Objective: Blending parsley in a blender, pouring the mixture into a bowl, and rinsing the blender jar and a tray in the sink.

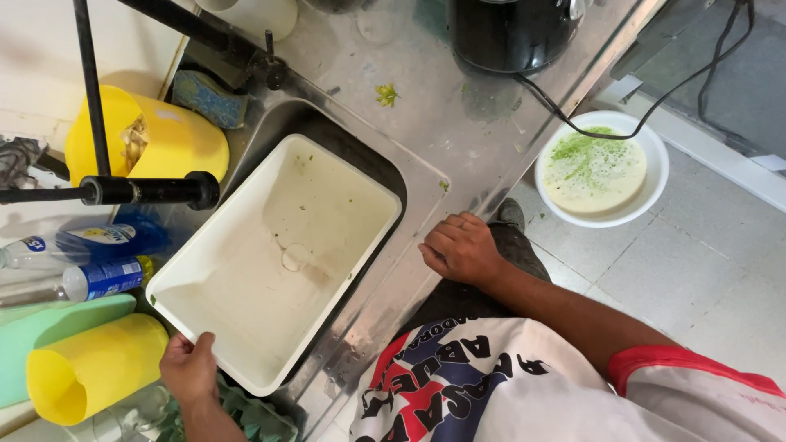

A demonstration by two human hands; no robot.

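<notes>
So from my head cam I've got my left hand [190,368] clamped on the near corner rim of the white rectangular tub [274,258], thumb hooked over the edge. The tub sits tilted in the steel sink [344,131], and its corners come right up against the sink walls, so there's hardly any slack around it. My right hand [460,248] is resting flat on the front edge of the steel tabletop [458,106], fingers loosely curled together, gripping nothing. The left side is crowded: a yellow cup [90,378] lies on its side just beside my left hand, with a green board [49,331] and 2 plastic bottles [90,262] behind it, and a black faucet arm [139,191] pokes out over the tub's far left corner. There's more open space to the right, where a white bowl [602,168] with green bits sits on the tiled floor [712,262], well apart from the sink.
</notes>
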